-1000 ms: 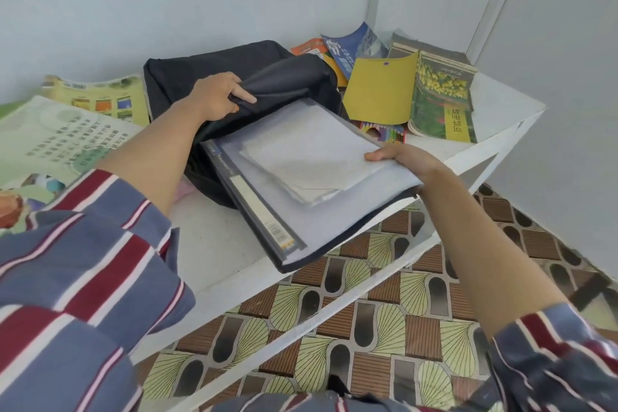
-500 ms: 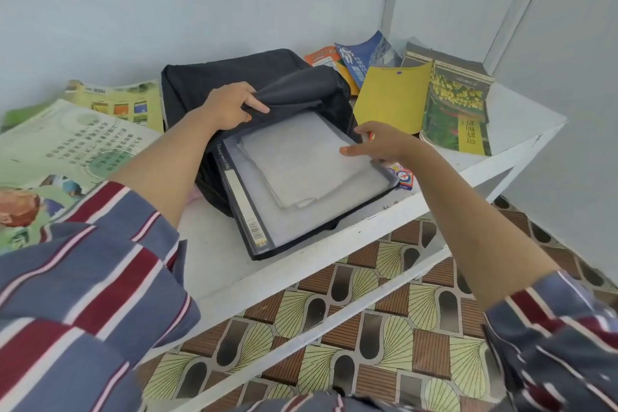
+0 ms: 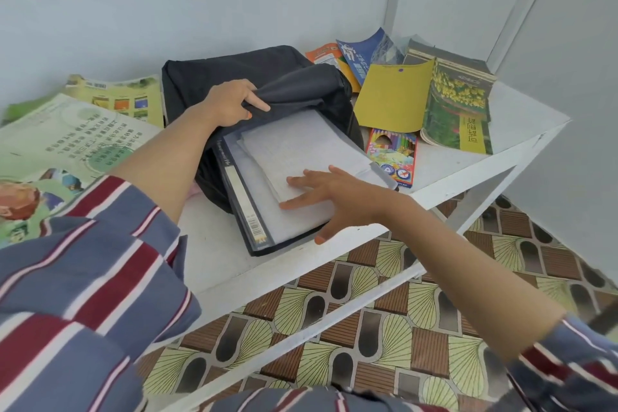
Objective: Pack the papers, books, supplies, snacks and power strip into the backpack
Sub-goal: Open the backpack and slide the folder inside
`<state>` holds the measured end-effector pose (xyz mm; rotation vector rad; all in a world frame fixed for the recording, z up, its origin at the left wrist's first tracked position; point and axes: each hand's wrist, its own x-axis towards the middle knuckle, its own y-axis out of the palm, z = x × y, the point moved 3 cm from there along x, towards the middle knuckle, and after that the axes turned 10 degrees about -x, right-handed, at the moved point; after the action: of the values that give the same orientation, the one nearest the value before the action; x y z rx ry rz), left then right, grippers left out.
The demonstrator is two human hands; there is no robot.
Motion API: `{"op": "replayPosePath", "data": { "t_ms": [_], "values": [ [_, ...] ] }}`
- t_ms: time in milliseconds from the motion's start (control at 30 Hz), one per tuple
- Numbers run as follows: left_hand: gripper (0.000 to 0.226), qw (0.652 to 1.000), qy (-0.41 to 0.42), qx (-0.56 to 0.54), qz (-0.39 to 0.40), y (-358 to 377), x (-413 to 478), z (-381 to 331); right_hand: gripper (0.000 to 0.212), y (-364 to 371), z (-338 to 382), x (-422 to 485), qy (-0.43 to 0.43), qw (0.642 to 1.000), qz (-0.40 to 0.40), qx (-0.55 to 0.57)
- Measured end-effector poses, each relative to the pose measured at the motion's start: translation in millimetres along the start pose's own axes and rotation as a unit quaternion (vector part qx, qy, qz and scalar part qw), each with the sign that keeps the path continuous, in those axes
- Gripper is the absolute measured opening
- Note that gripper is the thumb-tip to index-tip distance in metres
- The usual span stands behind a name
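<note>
A dark backpack lies on the white table with its mouth facing me. My left hand grips the upper flap of the opening and holds it up. A dark file folder with loose white papers on top sticks halfway out of the opening. My right hand lies flat, fingers spread, on the papers at the folder's near end, thumb by its near edge.
A coloured pencil box lies right of the folder. Behind it are a yellow-covered open book and snack packets. Large green picture books lie on the left. The table's front edge drops to a patterned floor.
The folder with papers has slid further into the backpack. My right hand left the folder's right edge and now lies flat on its near end. The left hand kept hold of the flap.
</note>
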<state>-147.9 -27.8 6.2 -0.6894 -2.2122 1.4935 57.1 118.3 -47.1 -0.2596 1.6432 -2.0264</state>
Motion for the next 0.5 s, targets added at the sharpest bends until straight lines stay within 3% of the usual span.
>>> {"op": "replayPosePath", "data": {
  "t_ms": [500],
  "values": [
    [0.038,1.0,-0.008,0.003,0.017,-1.3,-1.7,-2.8,0.061,-3.3,-17.4,20.5,0.001,0.999,0.002,0.04]
  ]
}}
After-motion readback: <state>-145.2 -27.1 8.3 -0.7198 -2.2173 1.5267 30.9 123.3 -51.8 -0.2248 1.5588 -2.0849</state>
